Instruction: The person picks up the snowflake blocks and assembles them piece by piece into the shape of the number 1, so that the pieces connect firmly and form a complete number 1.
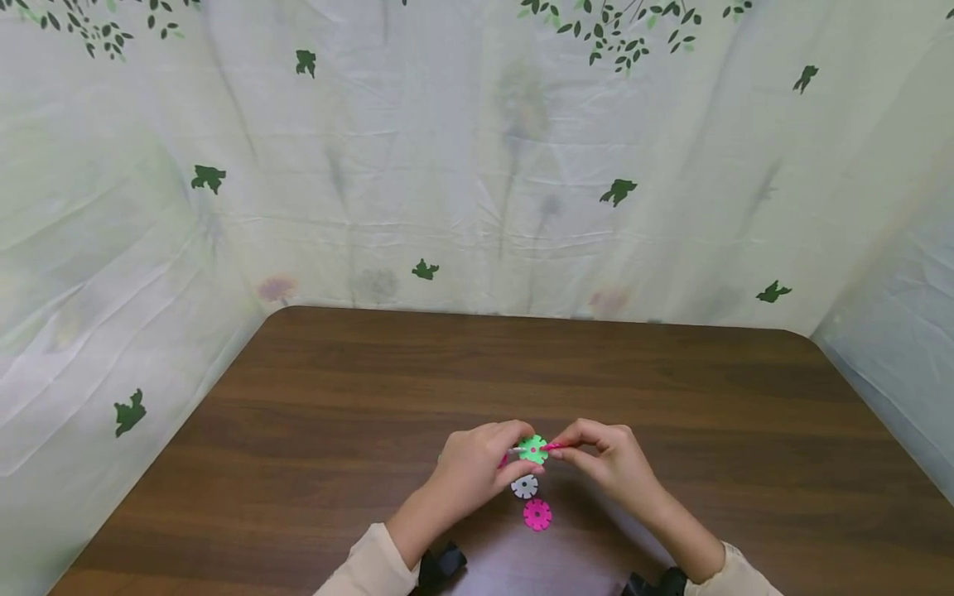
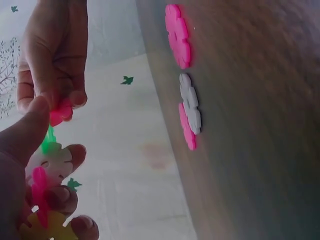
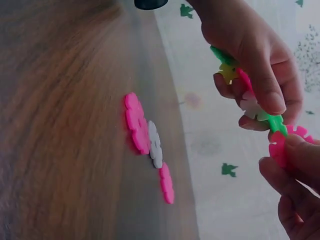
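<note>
My left hand grips a short chain of notched plastic flower discs. In the right wrist view its yellow disc, white disc and green end disc show between the fingers, which cover part of the chain. My right hand pinches a pink disc between thumb and fingers, its edge against the green disc. Whether their slots are engaged I cannot tell. Below the hands, a loose white disc and a loose pink disc lie flat on the table.
Another pink disc lies beyond the white one in the wrist views. The brown wooden table has rounded far corners. A pale curtain with green bird and leaf prints hangs behind it and along its sides.
</note>
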`<state>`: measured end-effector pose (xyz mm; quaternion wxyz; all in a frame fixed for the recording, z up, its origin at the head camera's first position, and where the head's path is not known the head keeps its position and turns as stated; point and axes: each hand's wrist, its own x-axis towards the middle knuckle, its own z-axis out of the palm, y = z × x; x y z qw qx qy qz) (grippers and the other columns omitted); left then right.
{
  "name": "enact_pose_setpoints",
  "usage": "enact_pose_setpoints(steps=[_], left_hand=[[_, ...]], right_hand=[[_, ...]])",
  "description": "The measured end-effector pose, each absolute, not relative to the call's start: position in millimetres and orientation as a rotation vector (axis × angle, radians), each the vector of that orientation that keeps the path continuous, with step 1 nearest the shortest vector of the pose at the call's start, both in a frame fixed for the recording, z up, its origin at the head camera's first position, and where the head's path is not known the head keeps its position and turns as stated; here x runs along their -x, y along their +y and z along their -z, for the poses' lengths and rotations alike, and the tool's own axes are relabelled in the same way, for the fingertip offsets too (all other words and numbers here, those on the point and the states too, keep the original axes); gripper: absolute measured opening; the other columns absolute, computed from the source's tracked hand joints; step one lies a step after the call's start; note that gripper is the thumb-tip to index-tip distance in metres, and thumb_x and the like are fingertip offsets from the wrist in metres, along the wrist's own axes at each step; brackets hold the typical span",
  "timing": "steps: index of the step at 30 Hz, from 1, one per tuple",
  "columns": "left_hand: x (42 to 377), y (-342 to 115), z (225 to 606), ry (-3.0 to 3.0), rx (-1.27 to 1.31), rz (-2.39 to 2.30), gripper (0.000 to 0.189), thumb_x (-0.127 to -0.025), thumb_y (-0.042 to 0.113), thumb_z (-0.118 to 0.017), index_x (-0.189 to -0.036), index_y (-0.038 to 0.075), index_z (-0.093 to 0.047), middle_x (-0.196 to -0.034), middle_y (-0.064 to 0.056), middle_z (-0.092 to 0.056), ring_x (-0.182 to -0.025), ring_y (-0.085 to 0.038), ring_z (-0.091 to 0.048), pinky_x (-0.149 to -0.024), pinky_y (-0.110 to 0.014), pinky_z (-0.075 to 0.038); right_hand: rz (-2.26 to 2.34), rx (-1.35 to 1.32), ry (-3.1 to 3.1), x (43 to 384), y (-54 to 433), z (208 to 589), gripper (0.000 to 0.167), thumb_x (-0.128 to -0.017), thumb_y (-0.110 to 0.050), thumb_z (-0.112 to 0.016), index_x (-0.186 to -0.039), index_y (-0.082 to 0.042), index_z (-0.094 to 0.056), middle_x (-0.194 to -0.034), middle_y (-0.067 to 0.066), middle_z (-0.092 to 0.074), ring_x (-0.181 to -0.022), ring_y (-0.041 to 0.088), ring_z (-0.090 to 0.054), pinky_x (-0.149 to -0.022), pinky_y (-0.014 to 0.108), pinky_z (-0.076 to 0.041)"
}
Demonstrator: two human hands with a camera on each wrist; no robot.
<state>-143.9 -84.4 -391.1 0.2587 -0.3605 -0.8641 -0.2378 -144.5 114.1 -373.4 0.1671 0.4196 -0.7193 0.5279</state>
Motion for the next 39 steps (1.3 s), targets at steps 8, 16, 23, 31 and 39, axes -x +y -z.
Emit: enact_pose_setpoints(steps=[8,16,23,31,39], left_hand=[[144.5,-88.5,385.1,-2.393,1.005,0.714,0.034,-0.074,0.036,-0.072,-0.097,0.015,-0.060,-0.081,0.011,-0.062,-0.061,0.000,-0.052,-0.049,-0.010,-0.036],[143.4,-87.8,381.4,-2.385,1.044,0.599,0.030,-0.077,0.031,-0.070,-0.100,0.014,-0.062,-0.093,0.007,-0.062,-0.076,-0.006,-0.056,-0.059,-0.018,-0.045],[139.4,-81.9,381.8,-2.321,1.062,0.429,0.039,-0.079,0.035,-0.067,-0.112,0.015,-0.059,-0.085,0.008,-0.060,-0.065,-0.006,-0.054,-0.051,-0.015,-0.040],[141.0,-81.1,384.0,-2.233,0.994,0.446,0.032,-0.075,0.035,-0.071,-0.101,0.018,-0.062,-0.072,0.010,-0.055,-0.054,-0.003,-0.045,-0.042,-0.010,-0.027],[153.8,-103.4,372.9,-2.245,0.810,0.541,0.034,-0.073,0.025,-0.074,-0.101,0.014,-0.060,-0.083,0.008,-0.062,-0.065,-0.006,-0.056,-0.044,-0.019,-0.040]], right_hand=[[-1.462,-1.174,-2.257,154.9,127.2,380.8,0.022,-0.072,0.006,-0.069,-0.089,-0.006,-0.061,-0.080,0.004,-0.063,-0.068,0.013,-0.061,-0.062,0.027,-0.050],[-1.575,-1.181,-2.275,153.3,125.3,378.5,0.014,-0.077,0.006,-0.064,-0.086,-0.004,-0.060,-0.069,0.008,-0.060,-0.058,0.016,-0.058,-0.052,0.030,-0.049],[-2.032,-1.033,-2.303,154.8,122.7,393.3,0.011,-0.086,-0.003,-0.058,-0.089,0.007,-0.056,-0.067,0.015,-0.060,-0.056,0.023,-0.061,-0.062,0.032,-0.051],[-2.196,-1.021,-2.277,153.0,119.9,396.4,0.017,-0.087,-0.002,-0.056,-0.098,0.011,-0.053,-0.079,0.022,-0.059,-0.067,0.021,-0.062,-0.068,0.037,-0.050],[-1.529,-1.069,-2.524,169.9,125.5,426.0,0.033,-0.085,-0.017,-0.063,-0.114,-0.004,-0.057,-0.106,0.008,-0.058,-0.087,0.018,-0.056,-0.072,0.030,-0.047]])
